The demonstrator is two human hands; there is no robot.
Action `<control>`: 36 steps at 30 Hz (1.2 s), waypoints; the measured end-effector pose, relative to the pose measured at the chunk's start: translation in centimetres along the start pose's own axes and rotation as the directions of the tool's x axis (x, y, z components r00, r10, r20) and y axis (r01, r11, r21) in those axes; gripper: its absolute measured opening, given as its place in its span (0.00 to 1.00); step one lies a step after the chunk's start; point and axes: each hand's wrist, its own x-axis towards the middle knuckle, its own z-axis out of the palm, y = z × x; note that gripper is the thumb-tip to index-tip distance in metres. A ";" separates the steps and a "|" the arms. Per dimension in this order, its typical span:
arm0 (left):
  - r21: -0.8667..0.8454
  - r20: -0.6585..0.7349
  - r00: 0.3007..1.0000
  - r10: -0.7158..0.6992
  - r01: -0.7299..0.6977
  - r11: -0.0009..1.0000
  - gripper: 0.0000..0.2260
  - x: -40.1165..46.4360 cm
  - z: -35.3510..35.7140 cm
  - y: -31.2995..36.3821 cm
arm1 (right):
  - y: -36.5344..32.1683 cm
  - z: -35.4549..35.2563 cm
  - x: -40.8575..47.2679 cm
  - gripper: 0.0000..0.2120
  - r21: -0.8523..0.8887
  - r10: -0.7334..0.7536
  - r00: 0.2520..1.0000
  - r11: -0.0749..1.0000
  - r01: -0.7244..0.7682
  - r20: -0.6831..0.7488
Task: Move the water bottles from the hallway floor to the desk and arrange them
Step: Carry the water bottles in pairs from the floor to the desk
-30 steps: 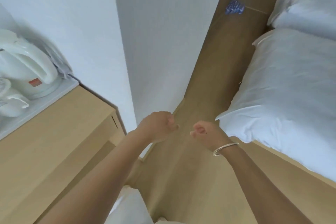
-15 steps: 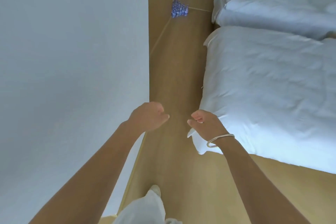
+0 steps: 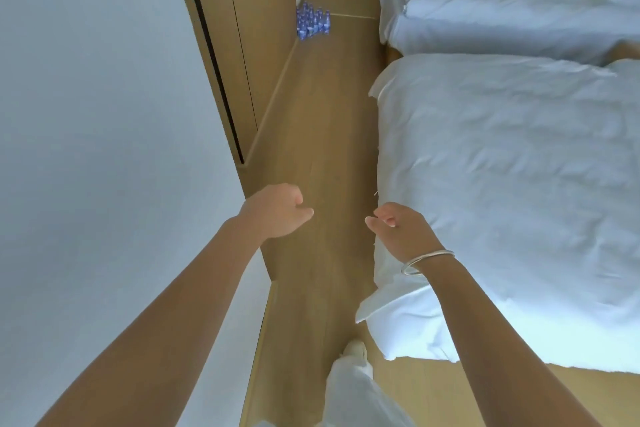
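A cluster of several blue-labelled water bottles (image 3: 312, 21) stands on the wooden hallway floor far ahead, against the left wall. My left hand (image 3: 277, 210) is held out in front of me in a loose fist with nothing in it. My right hand (image 3: 398, 227), with a silver bangle on its wrist, is also curled and holds nothing. Both hands hang over the floor, far from the bottles. The desk is out of view.
A white wall (image 3: 104, 114) runs along my left, then a wooden door frame (image 3: 239, 62). Two beds with white duvets (image 3: 502, 166) line the right side. The wooden floor (image 3: 322, 132) forms a narrow aisle between them. My trouser leg and shoe (image 3: 353, 367) show below.
The view has swung right and advanced: the desk and kettle have left the frame, the wall corner has passed, and the bottles appear closer. Both hands stay curled in front.
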 end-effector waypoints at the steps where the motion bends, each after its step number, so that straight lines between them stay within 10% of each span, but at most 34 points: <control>1: -0.002 0.002 1.000 0.000 0.000 1.000 0.09 2.0 -0.3 0.3 | 0.3 -0.5 1.8 0.15 -0.006 0.000 1.000 1.000 0.000 -0.001; 36: -0.175 -0.056 0.990 -0.132 0.120 0.977 0.15 71.3 -24.0 5.7 | -5.7 -18.5 75.2 0.20 -0.194 -0.031 0.999 0.980 0.036 0.029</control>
